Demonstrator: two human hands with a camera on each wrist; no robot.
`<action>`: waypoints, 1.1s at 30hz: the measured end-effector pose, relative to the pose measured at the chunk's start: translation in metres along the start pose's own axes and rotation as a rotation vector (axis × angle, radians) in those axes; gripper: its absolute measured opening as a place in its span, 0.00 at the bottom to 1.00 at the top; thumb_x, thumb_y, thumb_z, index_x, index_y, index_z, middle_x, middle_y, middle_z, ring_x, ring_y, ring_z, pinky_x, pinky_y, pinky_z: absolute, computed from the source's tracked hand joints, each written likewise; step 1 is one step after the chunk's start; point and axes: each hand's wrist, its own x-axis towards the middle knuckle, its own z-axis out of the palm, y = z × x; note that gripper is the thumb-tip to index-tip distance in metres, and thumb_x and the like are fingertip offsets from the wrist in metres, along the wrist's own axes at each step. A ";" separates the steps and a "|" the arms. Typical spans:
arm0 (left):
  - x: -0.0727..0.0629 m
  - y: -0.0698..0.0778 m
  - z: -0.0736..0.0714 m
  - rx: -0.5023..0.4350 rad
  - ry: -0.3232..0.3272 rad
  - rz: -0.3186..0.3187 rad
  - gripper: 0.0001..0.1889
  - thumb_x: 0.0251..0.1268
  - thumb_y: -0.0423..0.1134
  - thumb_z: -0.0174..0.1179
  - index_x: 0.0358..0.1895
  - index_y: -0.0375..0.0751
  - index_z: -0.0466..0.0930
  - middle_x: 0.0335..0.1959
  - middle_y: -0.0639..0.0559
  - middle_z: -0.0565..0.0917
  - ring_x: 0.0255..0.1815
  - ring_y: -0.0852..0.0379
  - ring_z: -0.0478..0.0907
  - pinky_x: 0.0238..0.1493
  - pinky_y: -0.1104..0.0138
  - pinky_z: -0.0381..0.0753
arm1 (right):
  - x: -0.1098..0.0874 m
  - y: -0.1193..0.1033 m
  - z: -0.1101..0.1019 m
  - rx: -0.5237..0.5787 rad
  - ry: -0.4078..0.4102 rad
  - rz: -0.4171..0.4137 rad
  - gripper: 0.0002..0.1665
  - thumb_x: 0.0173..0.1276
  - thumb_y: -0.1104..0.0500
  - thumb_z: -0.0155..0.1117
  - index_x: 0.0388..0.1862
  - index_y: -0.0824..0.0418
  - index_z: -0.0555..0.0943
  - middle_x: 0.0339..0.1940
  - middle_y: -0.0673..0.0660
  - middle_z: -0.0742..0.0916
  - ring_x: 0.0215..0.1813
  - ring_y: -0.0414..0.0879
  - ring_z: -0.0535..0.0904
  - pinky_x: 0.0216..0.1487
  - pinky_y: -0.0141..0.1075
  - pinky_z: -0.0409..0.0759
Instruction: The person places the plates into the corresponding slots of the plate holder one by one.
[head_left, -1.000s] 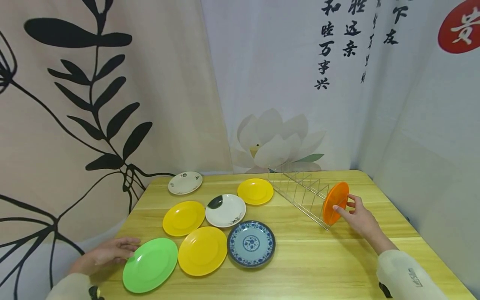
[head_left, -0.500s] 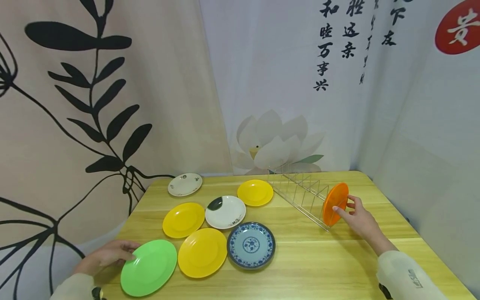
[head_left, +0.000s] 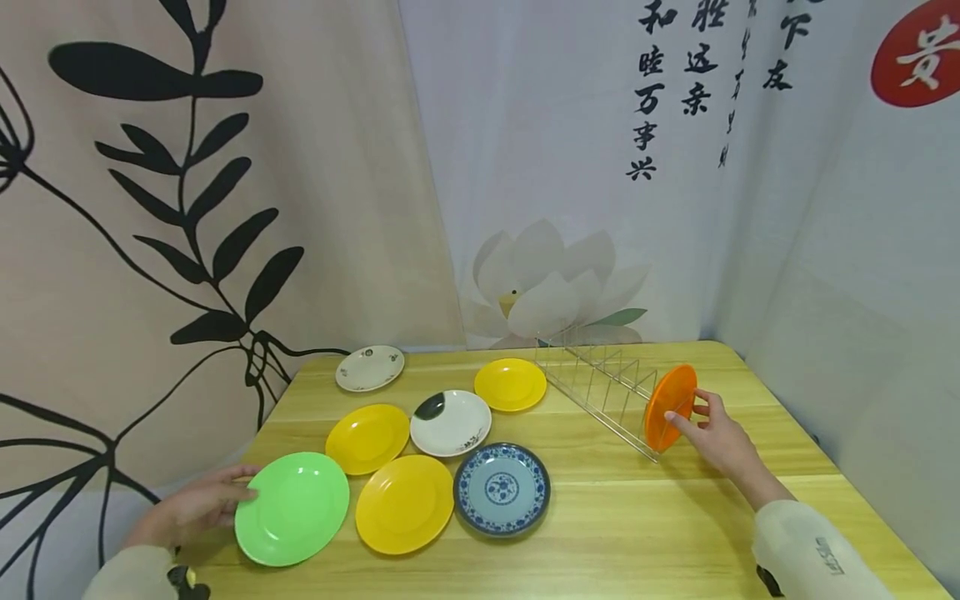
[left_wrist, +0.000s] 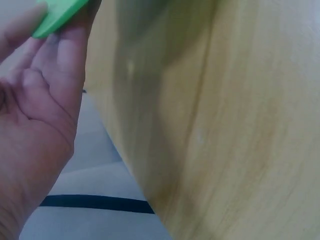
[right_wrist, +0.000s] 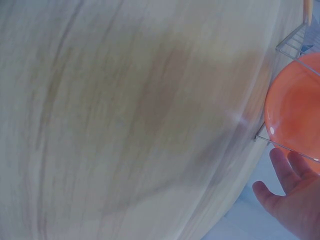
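At the near left in the head view, my left hand (head_left: 197, 507) pinches the left rim of a green plate (head_left: 292, 510), thumb on top and fingers beneath. The plate is tilted, and the left wrist view shows its green edge (left_wrist: 60, 17) between thumb and fingers, over the table. On the right, an orange plate (head_left: 670, 408) stands upright in the near end of a wire dish rack (head_left: 602, 417). My right hand (head_left: 720, 437) holds it by its right side, thumb on the face turned left. In the right wrist view, rack wires cross the orange plate (right_wrist: 295, 110).
Several plates lie flat left of the rack: yellow ones (head_left: 405, 504), a blue-patterned one (head_left: 502, 490), a white one with a dark patch (head_left: 457, 425) and a white one (head_left: 370, 368) at the back. Printed curtains (head_left: 360, 167) hang behind the wooden table (head_left: 615, 533).
My left hand has taken hold of the green plate, tilted it and shifted it slightly left and away from me. The right hand and orange plate have stayed put.
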 end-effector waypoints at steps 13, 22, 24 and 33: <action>0.003 0.028 0.006 -0.007 0.079 0.128 0.11 0.77 0.34 0.50 0.57 0.46 0.71 0.45 0.55 0.84 0.43 0.55 0.84 0.49 0.59 0.84 | -0.002 -0.006 -0.002 0.000 0.001 -0.007 0.58 0.71 0.30 0.51 0.78 0.68 0.42 0.71 0.78 0.65 0.64 0.74 0.68 0.53 0.65 0.74; 0.033 0.052 0.024 -0.042 0.180 0.249 0.17 0.77 0.33 0.50 0.63 0.39 0.62 0.44 0.54 0.84 0.43 0.57 0.85 0.48 0.62 0.84 | -0.002 -0.005 -0.002 -0.006 0.002 0.001 0.58 0.71 0.29 0.51 0.78 0.69 0.43 0.71 0.78 0.65 0.64 0.74 0.68 0.53 0.65 0.74; 0.041 0.058 0.031 -0.055 0.194 0.262 0.20 0.77 0.34 0.51 0.66 0.35 0.57 0.44 0.54 0.84 0.43 0.58 0.85 0.48 0.62 0.84 | -0.002 -0.004 -0.002 -0.007 0.004 0.000 0.58 0.71 0.29 0.51 0.78 0.69 0.43 0.71 0.78 0.65 0.64 0.74 0.68 0.53 0.65 0.74; 0.074 0.086 0.063 -0.090 0.235 0.301 0.26 0.76 0.36 0.54 0.69 0.33 0.56 0.45 0.53 0.83 0.43 0.58 0.84 0.47 0.64 0.85 | -0.002 -0.004 -0.001 0.001 0.002 -0.009 0.58 0.71 0.29 0.51 0.78 0.69 0.43 0.70 0.79 0.65 0.63 0.74 0.68 0.53 0.65 0.74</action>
